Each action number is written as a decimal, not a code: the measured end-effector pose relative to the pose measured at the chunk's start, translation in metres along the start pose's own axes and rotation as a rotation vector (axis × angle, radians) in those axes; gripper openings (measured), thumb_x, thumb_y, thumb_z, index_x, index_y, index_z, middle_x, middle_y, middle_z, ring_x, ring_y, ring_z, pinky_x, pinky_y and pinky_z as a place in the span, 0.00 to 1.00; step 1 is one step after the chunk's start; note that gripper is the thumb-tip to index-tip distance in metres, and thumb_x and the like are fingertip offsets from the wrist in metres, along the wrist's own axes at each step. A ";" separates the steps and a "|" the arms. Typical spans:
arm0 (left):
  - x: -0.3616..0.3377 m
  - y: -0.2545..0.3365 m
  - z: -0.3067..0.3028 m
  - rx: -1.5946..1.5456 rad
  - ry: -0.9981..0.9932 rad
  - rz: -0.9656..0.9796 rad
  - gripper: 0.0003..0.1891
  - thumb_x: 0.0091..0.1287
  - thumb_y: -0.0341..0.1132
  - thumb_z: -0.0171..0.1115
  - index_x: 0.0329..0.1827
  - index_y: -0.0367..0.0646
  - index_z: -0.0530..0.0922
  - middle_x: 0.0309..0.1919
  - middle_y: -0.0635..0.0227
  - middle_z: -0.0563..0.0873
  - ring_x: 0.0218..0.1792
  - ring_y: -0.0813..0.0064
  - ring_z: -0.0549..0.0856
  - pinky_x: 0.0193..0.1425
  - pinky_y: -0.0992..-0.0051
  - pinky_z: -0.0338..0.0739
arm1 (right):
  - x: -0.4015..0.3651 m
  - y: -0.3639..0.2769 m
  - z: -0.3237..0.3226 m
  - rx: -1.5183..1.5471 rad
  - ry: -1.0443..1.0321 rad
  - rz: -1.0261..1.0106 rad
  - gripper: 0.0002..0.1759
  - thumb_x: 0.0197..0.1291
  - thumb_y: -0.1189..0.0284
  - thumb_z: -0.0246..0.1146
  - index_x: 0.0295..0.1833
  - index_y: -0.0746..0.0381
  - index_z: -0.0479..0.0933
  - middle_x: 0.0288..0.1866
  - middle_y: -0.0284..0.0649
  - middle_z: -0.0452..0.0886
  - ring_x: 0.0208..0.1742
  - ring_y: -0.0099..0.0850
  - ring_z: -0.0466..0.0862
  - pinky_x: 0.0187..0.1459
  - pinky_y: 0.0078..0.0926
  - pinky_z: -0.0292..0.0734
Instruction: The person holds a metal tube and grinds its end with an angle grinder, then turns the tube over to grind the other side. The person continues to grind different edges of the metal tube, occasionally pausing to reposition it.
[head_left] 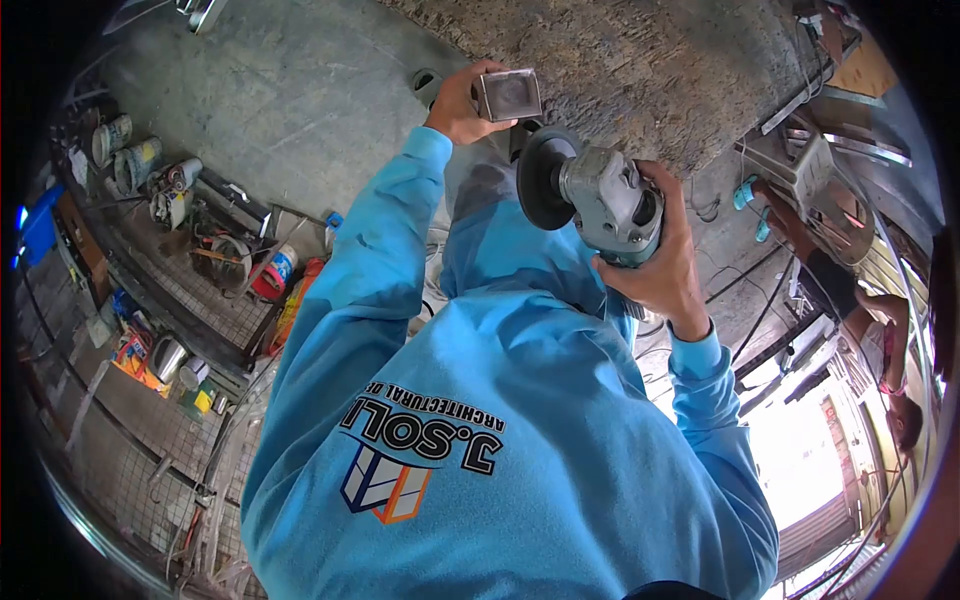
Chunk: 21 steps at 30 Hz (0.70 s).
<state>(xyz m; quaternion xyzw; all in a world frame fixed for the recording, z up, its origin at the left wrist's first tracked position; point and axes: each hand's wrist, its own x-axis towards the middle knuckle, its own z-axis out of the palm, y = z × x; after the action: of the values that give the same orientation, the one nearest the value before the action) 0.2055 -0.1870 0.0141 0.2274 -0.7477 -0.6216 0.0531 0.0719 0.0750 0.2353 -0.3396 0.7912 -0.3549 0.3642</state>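
Observation:
My left hand (462, 105) is wrapped round a square metal tube (511, 95), its end face turned up toward me. In my right hand (662, 262) is an angle grinder (612, 200), gripped round its grey body. The grinder's dark disc (546, 178) faces left, a short way below and to the right of the tube, and looks apart from it. Both sleeves are light blue, and my lap lies under the grinder.
A rough, worn board (610, 60) lies ahead of me. Buckets (138, 165) and tools crowd metal mesh shelving on the left. At right, another person (835, 285) is near a plastic stool (795, 165), with cables on the floor.

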 end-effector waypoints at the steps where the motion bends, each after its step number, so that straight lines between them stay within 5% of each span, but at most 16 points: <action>1: 0.001 -0.001 -0.002 -0.018 -0.008 -0.015 0.33 0.54 0.32 0.85 0.64 0.46 0.79 0.52 0.68 0.92 0.55 0.72 0.89 0.62 0.66 0.83 | -0.002 0.002 0.003 0.042 -0.002 0.030 0.56 0.36 0.76 0.80 0.77 0.57 0.64 0.66 0.49 0.81 0.67 0.47 0.84 0.68 0.39 0.78; 5: 0.005 -0.004 -0.013 0.016 -0.087 -0.074 0.38 0.50 0.29 0.87 0.65 0.45 0.78 0.54 0.66 0.91 0.54 0.72 0.90 0.63 0.69 0.84 | -0.002 0.011 0.013 0.125 0.053 0.022 0.56 0.36 0.76 0.80 0.77 0.57 0.65 0.67 0.49 0.80 0.68 0.48 0.84 0.68 0.40 0.78; 13: 0.012 -0.038 -0.012 -0.100 -0.098 0.170 0.33 0.52 0.24 0.80 0.64 0.42 0.78 0.57 0.66 0.90 0.58 0.70 0.88 0.66 0.68 0.82 | 0.007 0.026 0.016 0.226 0.102 0.017 0.55 0.35 0.78 0.79 0.76 0.58 0.66 0.66 0.47 0.80 0.68 0.45 0.82 0.69 0.39 0.77; 21: 0.010 -0.035 -0.012 -0.193 -0.108 0.074 0.37 0.51 0.25 0.82 0.66 0.43 0.76 0.57 0.66 0.90 0.58 0.71 0.89 0.64 0.69 0.83 | 0.020 0.026 0.017 0.249 0.064 0.009 0.55 0.35 0.76 0.79 0.75 0.59 0.67 0.64 0.47 0.80 0.67 0.45 0.83 0.70 0.38 0.76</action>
<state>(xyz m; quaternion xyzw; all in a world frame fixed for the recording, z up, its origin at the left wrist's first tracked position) 0.2103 -0.2060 -0.0187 0.1600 -0.6939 -0.6997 0.0574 0.0679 0.0669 0.1994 -0.2766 0.7538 -0.4593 0.3800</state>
